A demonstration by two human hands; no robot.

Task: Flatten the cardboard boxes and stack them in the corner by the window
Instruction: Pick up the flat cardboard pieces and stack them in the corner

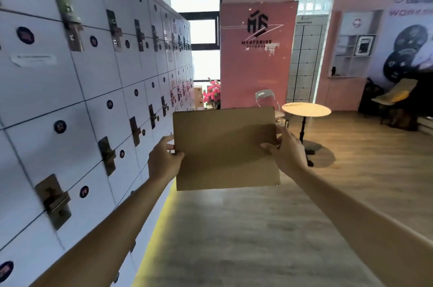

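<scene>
A flattened brown cardboard box (225,148) hangs in front of me at chest height, its flat face turned toward me. My left hand (164,160) grips its left edge, thumb on the near face. My right hand (287,152) grips its right edge the same way. Both arms are stretched forward. A window (202,28) shows at the far end of the aisle, past the lockers. Low down by the window, more brown cardboard (198,96) stands next to the lockers.
A wall of white lockers (82,89) runs along my left. A pink pillar (256,52) stands ahead, with pink flowers (212,94) at its foot. A round table (306,109) and clear chair (266,98) stand right of centre. Wooden floor (257,228) stretches ahead.
</scene>
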